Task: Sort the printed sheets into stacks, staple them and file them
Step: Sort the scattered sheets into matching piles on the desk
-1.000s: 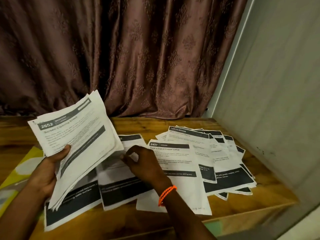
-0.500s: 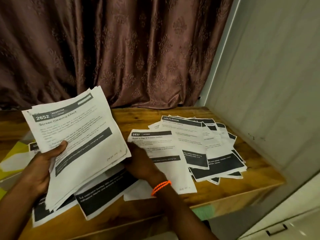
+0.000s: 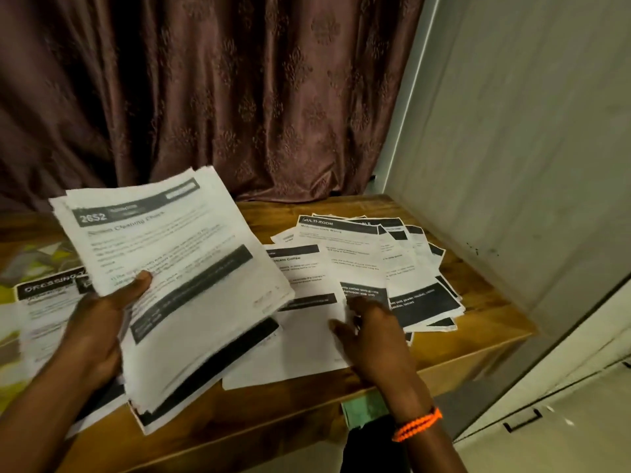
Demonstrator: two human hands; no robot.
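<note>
A heavy brown patterned curtain [image 3: 211, 97] hangs in folds behind a wooden desk [image 3: 491, 302] set in a dimly lit corner, flanked on the right by a pale grey-green wall [image 3: 532, 148] and a white cabinet [image 3: 563, 421] with a dark handle [image 3: 522, 419].

the held stack [image 3: 177, 268] hides sheets beneath; its small print is blurred, unreadable.

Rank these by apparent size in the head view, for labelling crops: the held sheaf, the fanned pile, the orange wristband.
1. held sheaf, though nearness inflates it
2. fanned pile
3. orange wristband
</note>
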